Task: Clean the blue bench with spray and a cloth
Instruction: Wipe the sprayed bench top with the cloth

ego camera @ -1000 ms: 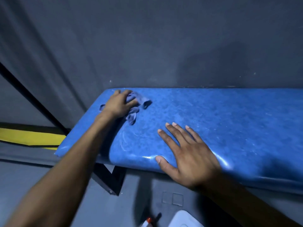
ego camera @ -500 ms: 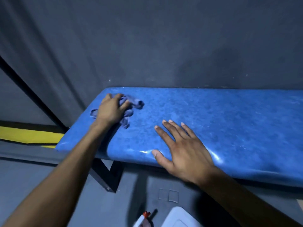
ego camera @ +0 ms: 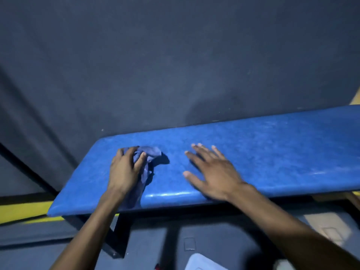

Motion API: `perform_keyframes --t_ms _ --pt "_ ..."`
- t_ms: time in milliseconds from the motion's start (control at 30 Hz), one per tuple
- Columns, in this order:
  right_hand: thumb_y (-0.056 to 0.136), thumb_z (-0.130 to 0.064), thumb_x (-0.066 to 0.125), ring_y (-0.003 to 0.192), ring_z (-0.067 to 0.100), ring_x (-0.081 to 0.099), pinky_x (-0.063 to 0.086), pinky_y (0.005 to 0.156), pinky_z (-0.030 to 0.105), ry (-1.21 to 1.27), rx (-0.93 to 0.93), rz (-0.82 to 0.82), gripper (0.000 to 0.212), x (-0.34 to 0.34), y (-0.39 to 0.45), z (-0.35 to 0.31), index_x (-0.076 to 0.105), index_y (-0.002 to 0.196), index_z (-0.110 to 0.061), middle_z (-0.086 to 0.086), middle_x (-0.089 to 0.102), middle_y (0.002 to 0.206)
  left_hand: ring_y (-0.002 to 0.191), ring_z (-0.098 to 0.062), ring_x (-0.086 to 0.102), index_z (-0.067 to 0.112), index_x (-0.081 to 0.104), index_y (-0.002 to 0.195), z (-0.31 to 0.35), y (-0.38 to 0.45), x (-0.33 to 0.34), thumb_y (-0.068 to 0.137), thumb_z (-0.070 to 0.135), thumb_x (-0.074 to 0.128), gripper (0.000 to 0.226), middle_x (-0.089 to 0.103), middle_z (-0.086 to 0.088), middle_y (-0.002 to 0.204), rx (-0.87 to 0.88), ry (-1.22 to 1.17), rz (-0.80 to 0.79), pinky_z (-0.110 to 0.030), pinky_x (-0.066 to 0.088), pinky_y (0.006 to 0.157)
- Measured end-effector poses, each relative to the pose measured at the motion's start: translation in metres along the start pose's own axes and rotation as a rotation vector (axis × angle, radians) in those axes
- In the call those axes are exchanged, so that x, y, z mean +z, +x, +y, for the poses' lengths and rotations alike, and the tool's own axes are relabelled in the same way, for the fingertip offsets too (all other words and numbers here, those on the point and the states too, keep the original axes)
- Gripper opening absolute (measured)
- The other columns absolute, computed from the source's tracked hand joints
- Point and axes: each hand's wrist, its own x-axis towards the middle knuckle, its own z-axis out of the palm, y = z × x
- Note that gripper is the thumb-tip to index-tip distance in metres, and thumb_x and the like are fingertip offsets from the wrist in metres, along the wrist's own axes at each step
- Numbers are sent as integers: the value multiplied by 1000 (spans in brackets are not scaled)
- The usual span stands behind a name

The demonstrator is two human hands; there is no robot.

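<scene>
The blue bench point(ego camera: 272, 152) runs from the lower left to the right edge, its glossy top against a dark wall. My left hand point(ego camera: 124, 170) presses a crumpled blue cloth point(ego camera: 150, 152) onto the bench's left part, fingers bent over it. Part of the cloth trails toward the front edge under my wrist. My right hand point(ego camera: 212, 172) lies flat on the bench to the right of the cloth, fingers spread, holding nothing. A red bit at the bottom edge, probably the spray bottle's top point(ego camera: 157, 266), shows on the floor.
A dark metal bench leg point(ego camera: 116, 236) slants down under the left end. A yellow stripe point(ego camera: 21, 211) runs along the floor at the left. A white container point(ego camera: 202, 263) sits on the grey floor below. The dark wall point(ego camera: 175, 65) stands close behind the bench.
My left hand has slid the cloth from the far left corner toward the middle and front. My right hand stays flat on the bench. The view has tilted.
</scene>
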Motion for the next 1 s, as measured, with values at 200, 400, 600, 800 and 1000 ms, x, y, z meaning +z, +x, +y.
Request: perform_keyframes --t_ms 200,400,600,800,1000 --pt "76 -88 -9 157 12 2 1 128 41 -123 254 -130 103 -11 -43 109 15 161 -36 -4 10 172 136 -31 50 33 52 150 100 32 79 101 53 47 54 50 -15 145 87 -236 -109 -34 34 116" --pt "87 -74 8 157 13 8 4 127 41 -103 264 -54 85 -1 -44 111 20 161 -34 -3 15 171 138 -25 41 52 47 142 101 -11 71 93 77 26 59 44 1 147 433 91 -335 -43 36 116" --pt "90 -71 20 156 16 18 10 127 43 -90 248 6 79 8 -43 118 31 158 -31 0 26 168 133 -33 52 37 58 142 107 58 112 90 72 34 67 54 -8 141 408 49 -268 -39 39 111" --pt "90 -71 21 156 15 16 9 127 43 -74 249 23 79 7 -44 119 32 158 -31 0 27 168 129 -39 49 35 52 143 137 83 133 91 77 32 69 50 -12 136 315 196 -296 -46 41 109" --pt "91 -72 22 156 16 17 11 127 45 -73 249 34 80 11 -44 118 32 158 -29 1 27 168 126 -20 53 42 58 136 83 -10 72 93 69 43 53 53 1 138 525 16 -320 -34 43 107"
